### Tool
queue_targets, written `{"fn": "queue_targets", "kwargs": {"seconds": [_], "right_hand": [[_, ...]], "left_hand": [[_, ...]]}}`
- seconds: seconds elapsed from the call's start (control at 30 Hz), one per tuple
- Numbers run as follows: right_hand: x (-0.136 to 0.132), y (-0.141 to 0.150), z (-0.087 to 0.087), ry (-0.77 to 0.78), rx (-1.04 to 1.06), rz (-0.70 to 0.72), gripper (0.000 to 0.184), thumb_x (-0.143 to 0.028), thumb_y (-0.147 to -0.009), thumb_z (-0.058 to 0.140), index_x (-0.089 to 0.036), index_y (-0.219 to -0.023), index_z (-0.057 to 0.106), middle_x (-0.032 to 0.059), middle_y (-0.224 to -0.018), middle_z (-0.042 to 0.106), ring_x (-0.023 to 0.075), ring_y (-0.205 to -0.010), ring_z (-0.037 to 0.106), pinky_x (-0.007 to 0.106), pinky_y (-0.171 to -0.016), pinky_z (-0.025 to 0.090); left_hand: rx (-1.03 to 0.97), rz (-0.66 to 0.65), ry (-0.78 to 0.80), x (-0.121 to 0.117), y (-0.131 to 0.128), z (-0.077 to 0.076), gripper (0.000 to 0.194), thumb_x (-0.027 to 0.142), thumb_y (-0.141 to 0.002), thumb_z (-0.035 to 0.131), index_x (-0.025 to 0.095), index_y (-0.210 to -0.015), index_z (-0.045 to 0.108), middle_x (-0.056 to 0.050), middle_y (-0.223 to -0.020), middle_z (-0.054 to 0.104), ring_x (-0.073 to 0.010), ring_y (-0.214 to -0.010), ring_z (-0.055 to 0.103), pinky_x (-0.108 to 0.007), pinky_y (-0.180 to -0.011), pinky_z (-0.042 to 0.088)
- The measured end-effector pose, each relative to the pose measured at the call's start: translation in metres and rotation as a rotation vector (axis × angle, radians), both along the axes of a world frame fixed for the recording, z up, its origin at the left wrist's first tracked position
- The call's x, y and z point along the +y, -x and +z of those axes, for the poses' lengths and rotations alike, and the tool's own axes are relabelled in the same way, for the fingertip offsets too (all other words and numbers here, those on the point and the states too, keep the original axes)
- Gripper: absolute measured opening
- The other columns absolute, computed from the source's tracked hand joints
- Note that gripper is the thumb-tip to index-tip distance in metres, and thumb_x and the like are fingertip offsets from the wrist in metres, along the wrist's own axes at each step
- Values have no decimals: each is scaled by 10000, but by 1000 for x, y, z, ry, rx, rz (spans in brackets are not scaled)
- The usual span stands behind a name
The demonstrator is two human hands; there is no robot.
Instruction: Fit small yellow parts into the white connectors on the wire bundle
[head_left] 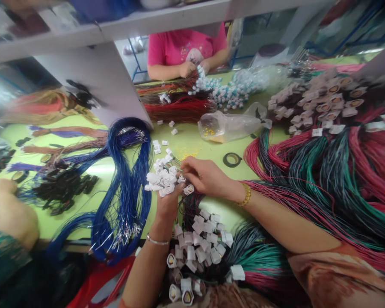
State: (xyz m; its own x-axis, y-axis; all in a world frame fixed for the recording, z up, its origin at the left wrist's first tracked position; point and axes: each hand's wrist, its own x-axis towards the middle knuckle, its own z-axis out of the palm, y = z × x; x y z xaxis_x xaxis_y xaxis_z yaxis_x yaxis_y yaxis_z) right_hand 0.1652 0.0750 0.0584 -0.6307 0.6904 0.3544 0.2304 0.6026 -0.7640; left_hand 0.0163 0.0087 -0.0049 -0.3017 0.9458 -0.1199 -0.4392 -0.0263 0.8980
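My left hand (pixel 169 202) is closed around a bunch of white connectors (pixel 162 175), whose ends point up and left. Over that bunch my right hand (pixel 202 176) is bent, thumb and fingers pinched together beside one of the connectors; what lies between the fingertips is too small to make out. Small yellow pieces (pixel 188 153) are scattered on the green tabletop (pixel 211 154) just beyond my hands. More white connectors (pixel 199 244) on dark and red wires hang below, near my lap.
Blue wires (pixel 122 171) and black connectors (pixel 62 188) lie to the left. A roll of black tape (pixel 232 159) and a plastic bag (pixel 231 124) sit beyond my right hand. Red, green and black wires (pixel 327 167) fill the right. A person (pixel 188 51) works opposite; another person's hand (pixel 9 214) is at left.
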Motion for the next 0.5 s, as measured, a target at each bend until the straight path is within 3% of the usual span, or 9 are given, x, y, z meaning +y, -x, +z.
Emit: {"fn": "queue_targets", "kwargs": {"seconds": [0.23,0.37,0.5], "right_hand": [[-4,3,3,-29,-196,0,68,-160,-921,442,-219,-954,445,27,-820,645,144,-690,535,275,-661,385],[-6,7,-3,-91,-294,0,183,-93,-869,466,-200,-1012,503,74,-939,696,173,-780,601,282,-677,404],[-17,12,-13,-128,-325,-51,377,-73,-846,474,-176,-1205,525,113,-1098,715,204,-895,639,294,-711,435]], "left_hand": [[57,54,14,-3,-3,4,453,234,-602,902,205,-1028,752,-72,-1141,760,-287,-1167,675,-392,-1025,538],[76,132,-5,-3,-7,5,498,208,-598,903,209,-1070,746,-59,-1049,781,-273,-1087,708,-371,-962,573],[64,209,-48,-1,-11,7,436,176,-557,908,203,-959,739,-38,-981,782,-239,-999,724,-351,-951,573]]}}
